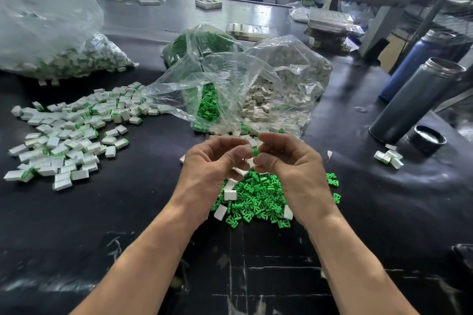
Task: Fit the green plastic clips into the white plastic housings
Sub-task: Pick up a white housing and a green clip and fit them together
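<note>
Working above a black table (122, 212), the left hand (212, 163) and the right hand (289, 163) meet fingertip to fingertip over a heap of green clips (258, 197). The left hand's curled fingers pinch a white housing (247, 165), and further white pieces show under its palm; the right hand pinches a green clip (255, 152) just beside that housing, though blur hides whether the clip has entered it. The heap of loose clips lies on the table directly below the hands, with a few loose white housings (229, 194) mixed in at its left and right edges. Behind the hands, an open clear bag (204, 84) spills more green clips, and touching it on the right a second clear bag (289, 79) holds bare white housings. To the left, a wide scatter of finished pieces (69, 135), white with green showing at one end, spreads across the table, and a large bag (51, 41) of the same sits behind it. On the right stand a grey flask (414, 102) and a blue flask (412, 69), with a black lid (426, 138) and a few white pieces (389, 157) near the grey one's base.
</note>
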Available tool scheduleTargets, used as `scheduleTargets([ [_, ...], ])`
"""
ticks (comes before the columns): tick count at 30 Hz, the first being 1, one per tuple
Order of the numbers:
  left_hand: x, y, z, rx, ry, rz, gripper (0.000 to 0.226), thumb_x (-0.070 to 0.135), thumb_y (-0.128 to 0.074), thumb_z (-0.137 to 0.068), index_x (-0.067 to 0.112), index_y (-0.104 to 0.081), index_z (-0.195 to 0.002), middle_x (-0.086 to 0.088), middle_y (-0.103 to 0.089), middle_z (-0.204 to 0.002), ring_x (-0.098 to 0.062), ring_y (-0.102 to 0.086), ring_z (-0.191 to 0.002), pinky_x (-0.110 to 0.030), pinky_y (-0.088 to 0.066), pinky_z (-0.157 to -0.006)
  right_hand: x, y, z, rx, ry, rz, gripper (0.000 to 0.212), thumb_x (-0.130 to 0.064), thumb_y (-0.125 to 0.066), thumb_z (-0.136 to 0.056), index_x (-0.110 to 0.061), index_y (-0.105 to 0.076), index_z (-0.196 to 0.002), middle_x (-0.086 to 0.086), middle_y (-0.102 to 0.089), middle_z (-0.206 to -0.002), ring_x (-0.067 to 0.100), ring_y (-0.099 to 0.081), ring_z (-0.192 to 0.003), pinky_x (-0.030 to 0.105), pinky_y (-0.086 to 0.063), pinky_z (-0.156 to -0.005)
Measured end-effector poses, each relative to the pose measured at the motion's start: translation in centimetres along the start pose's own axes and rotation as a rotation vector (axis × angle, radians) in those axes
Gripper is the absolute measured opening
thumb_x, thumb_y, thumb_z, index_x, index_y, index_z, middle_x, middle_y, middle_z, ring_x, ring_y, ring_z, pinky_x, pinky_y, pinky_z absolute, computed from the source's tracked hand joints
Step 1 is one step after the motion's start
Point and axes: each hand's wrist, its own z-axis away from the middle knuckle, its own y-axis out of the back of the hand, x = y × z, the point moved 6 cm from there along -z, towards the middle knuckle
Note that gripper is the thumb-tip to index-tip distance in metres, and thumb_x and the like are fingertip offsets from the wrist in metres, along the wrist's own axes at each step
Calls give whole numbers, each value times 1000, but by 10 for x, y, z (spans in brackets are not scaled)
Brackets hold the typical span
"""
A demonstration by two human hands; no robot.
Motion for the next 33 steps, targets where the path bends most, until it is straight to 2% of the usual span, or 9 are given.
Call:
scheduleTargets([
  [3, -2, 0, -1, 9, 20, 46, 18, 27, -79, -79, 15, -79, -93, -13, -76, -88, -22, -69, -73, -29, -58, -62, -2, -5, 2, -7, 71, 62, 40, 12, -72, -86, -22, -75, -108, 0, -72, -91, 9, -68, -82, 19, -55, -75],
  [8, -4, 0, -1, 20, 36, 45, 23, 22, -80, -77, 10, -76, -96, -10, -74, -82, -20, -67, -68, -29, -59, -64, -1, -11, 5, -11, 128, 159, 43, 4, -75, -89, -32, -72, -112, 0, -73, -99, 19, -71, -94, 36, -60, -90],
  [11, -3, 1, -1, 11, 31, 27, 21, 19, -80, -80, 9, -75, -97, -10, -74, -82, -19, -68, -68, -28, -60, -65, 4, -7, 5, 39, 73, 188, 32, -7, -81, -88, -31, -74, -109, 6, -73, -99, 28, -70, -89, 38, -61, -83],
  [13, -4, 2, -1, 6, 21, 12, 21, 19, -78, -82, 8, -75, -100, -10, -74, -81, -18, -68, -69, -28, -60, -66, 6, -5, 5, 43, 28, 193, 19, -12, -82, -88, -24, -75, -100, 6, -76, -89, 22, -70, -76, 32, -61, -72],
  [16, -5, 0, -1, -1, 17, -5, 22, 19, -78, -83, 8, -74, -102, -10, -75, -83, -19, -69, -71, -27, -59, -67, 7, -3, 5, 26, -9, 137, 10, -7, -80, -88, -15, -75, -91, 2, -76, -77, 13, -68, -64, 24, -58, -61],
  [19, -5, -1, -2, 3, 11, -3, 23, 22, -78, -82, 9, -75, -100, -12, -76, -86, -20, -69, -72, -29, -60, -68, 4, 1, 4, 39, 3, 85, 7, -5, -78, -89, -10, -75, -92, 4, -75, -74, 14, -67, -62, 24, -57, -59],
  [23, -4, -1, -3, 14, 18, 7, 25, 27, -78, -76, 11, -75, -96, -13, -77, -88, -19, -67, -71, -29, -60, -67, 0, 11, 1, 101, 48, 24, 8, -5, -76, -90, -13, -75, -90, 5, -71, -68, 18, -65, -59, 28, -57, -59],
  [28, -5, -4, -2, -21, 9, -41, 24, 24, -78, -80, 8, -76, -98, -10, -76, -86, -18, -66, -70, -28, -59, -67, 2, 6, 2, 68, 61, 38, 11, -4, -77, -90, -15, -76, -89, 5, -71, -69, 18, -64, -60, 27, -55, -57],
  [33, -3, -3, -2, -12, -3, -54, 25, 26, -77, -79, 9, -75, -98, -10, -76, -85, -18, -65, -70, -28, -59, -66, 2, 4, 4, 42, 59, 50, 6, -4, -77, -89, -9, -74, -91, 1, -71, -70, 13, -64, -60, 24, -54, -55],
])
